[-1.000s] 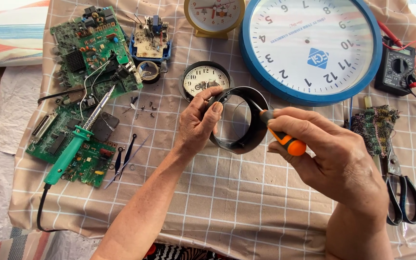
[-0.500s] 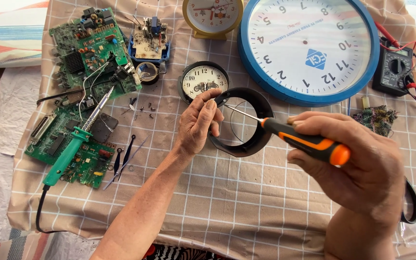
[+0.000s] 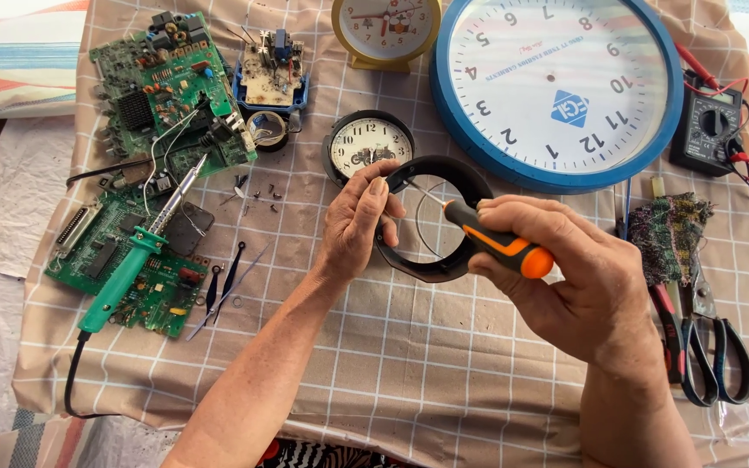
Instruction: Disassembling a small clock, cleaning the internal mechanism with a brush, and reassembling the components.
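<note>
Here the left hand (image 3: 353, 227) pinches the rim of a black ring (image 3: 433, 217), light, stiff, probably brittle plastic, tilted just off the surface (image 3: 374, 364), while the right hand (image 3: 578, 290) grips a screwdriver (image 3: 496, 243) poking inside.

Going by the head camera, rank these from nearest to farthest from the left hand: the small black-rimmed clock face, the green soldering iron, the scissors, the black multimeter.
From the left hand:
1. Small black-rimmed clock face, just above the fingers.
2. Green soldering iron, off to the left on the circuit boards.
3. Scissors, at the far right edge, lower down.
4. Black multimeter, in the upper right corner.

The scissors and multimeter are nearly level in distance; that order is tentative.
</note>
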